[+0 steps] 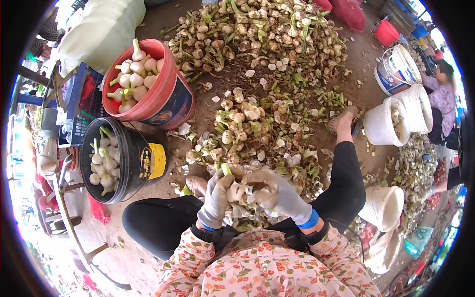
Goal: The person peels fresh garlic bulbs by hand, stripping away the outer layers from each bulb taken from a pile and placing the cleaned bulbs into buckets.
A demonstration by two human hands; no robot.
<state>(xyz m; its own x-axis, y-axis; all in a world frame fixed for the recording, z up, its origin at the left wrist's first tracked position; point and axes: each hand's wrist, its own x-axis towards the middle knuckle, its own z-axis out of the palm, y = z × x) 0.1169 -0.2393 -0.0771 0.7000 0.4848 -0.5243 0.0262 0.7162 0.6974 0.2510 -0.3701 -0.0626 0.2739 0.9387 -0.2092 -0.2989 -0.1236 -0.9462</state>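
Note:
Both hands wear pale, soiled gloves and meet above my lap. My left hand (216, 198) is closed round a garlic bulb (236, 192) with a short green stem pointing up. My right hand (283, 194) is closed against the bulb's right side, its fingertips on the papery skin. Below and behind the hands lie loose peelings. Just beyond them is a heap of unpeeled garlic (247, 116) with stems. To the left, a red bucket (170, 74) and a black bucket (131, 161) hold whitish cleaned bulbs.
A large garlic pile (262, 34) lies ahead. White buckets (381, 123) stand at the right, near a seated person (443, 96) in a light purple top. Blue crates (74, 106) and a metal frame (67, 208) are at the left.

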